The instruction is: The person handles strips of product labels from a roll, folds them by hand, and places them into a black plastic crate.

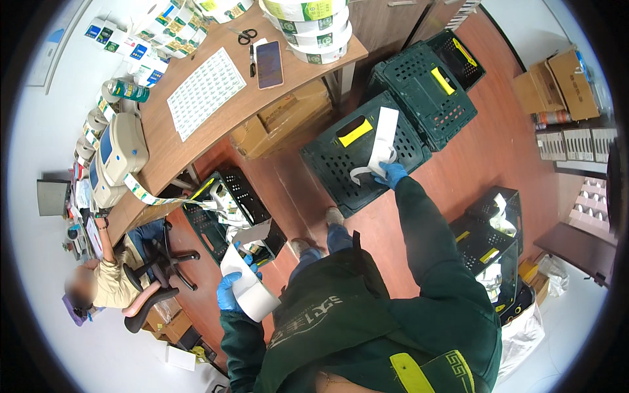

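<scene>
My left hand (229,293), in a blue glove, is closed around a wide white paper strip (245,285) that curves down toward my apron. Its printing, if any, faces away. Beyond it, a dark crate (275,223) on the floor holds heaped label strips (229,213). My right hand (394,175), also gloved in blue, reaches far forward to a white strip (385,128) with a curled, looped end. This strip lies over the lid of a dark green crate (327,157) with a yellow handle. The right fingertips are partly hidden by the curl.
A wooden desk (209,124) carries a label sheet (206,92), a phone (269,64), scissors (247,36), label rolls (318,39) and grey printers (121,150). More crates (426,85) stand ahead and at right (488,245). A seated person (108,281) works at left, near an office chair (160,262).
</scene>
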